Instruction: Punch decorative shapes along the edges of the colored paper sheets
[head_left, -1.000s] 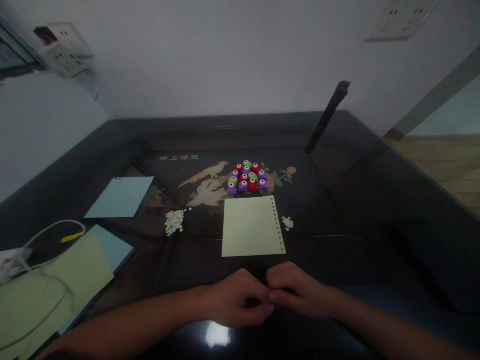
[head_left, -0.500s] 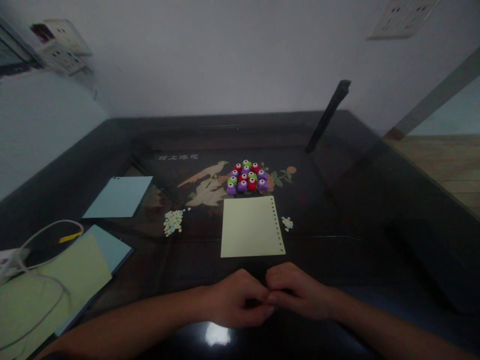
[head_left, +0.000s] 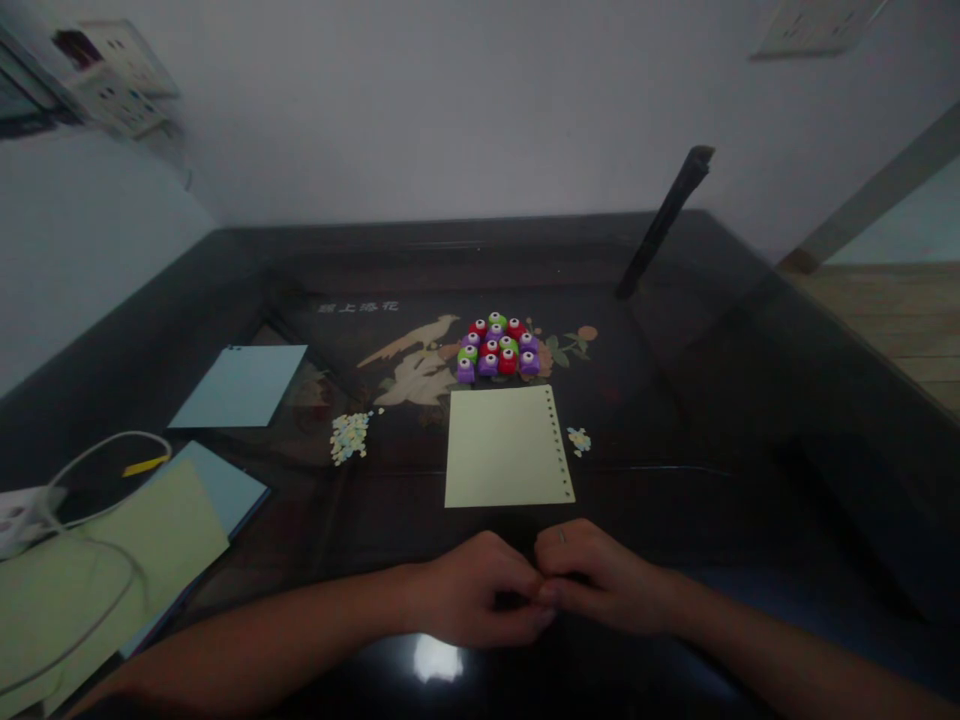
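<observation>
My left hand [head_left: 484, 590] and my right hand [head_left: 596, 578] meet at the fingertips near the front of the dark table, both with curled fingers. No object shows between them; the touching fingertips are too small to make out. Just beyond them lies a pale yellow sheet [head_left: 506, 450] with small holes along its right edge. Behind the sheet stand several red, green and purple pieces [head_left: 498, 348] with eye-like tops, grouped together. A pile of tiny pale bits [head_left: 349, 438] is left of the sheet, and a smaller pile [head_left: 579, 440] is right of it.
A blue sheet [head_left: 244, 385] lies at the left. Nearer are stacked yellow and blue sheets [head_left: 165, 530], a white cable [head_left: 97, 448] and a white power strip [head_left: 26, 515]. A dark upright stick [head_left: 664, 225] stands back right, and a dark flat object [head_left: 862, 520] lies at the right.
The view has shifted slightly, so the tabletop things appear a little higher and further right. My hands remain together in the same pose.
</observation>
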